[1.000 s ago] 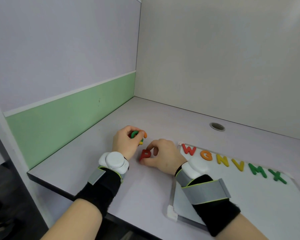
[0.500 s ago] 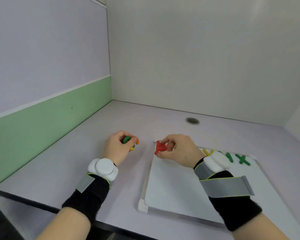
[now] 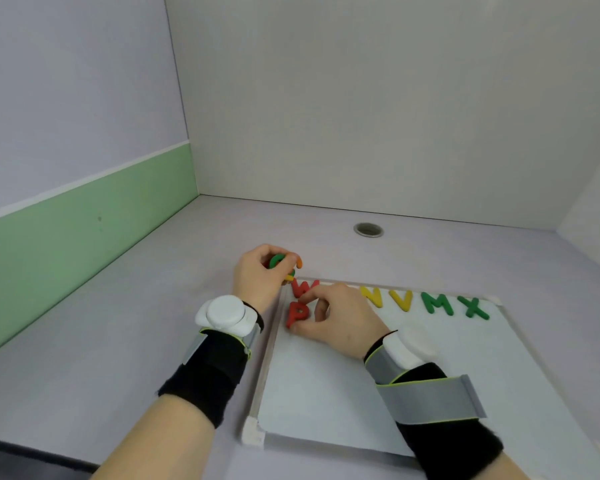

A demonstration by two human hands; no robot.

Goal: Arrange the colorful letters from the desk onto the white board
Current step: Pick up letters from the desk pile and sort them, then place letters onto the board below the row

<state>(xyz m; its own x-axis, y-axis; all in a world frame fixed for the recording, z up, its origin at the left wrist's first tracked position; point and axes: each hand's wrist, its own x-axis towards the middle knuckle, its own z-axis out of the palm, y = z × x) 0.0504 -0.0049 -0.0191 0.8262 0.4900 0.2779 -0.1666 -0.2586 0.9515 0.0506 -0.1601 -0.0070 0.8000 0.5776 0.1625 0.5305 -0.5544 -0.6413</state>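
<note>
Both forearms are showing bare, no sleeves. Each wrist is sporting a black fabric wrap [image 3: 211, 375] with thin lime-green piping and a wide grey strap [image 3: 433, 398] running across it. A chunky white rounded puck-shaped module [image 3: 226, 314] is sitting on top of each wrist. The left hand [image 3: 258, 278] and the right hand [image 3: 340, 323] are going gloveless.

A pale lilac desk [image 3: 118, 323] carries a white board [image 3: 343, 393] near its front edge.

Red P [image 3: 297, 314] and W [image 3: 302, 287], yellow N [image 3: 372, 296] and V [image 3: 401, 299], green M [image 3: 437, 303] and X [image 3: 473, 306], white board [image 3: 326, 393]
</note>
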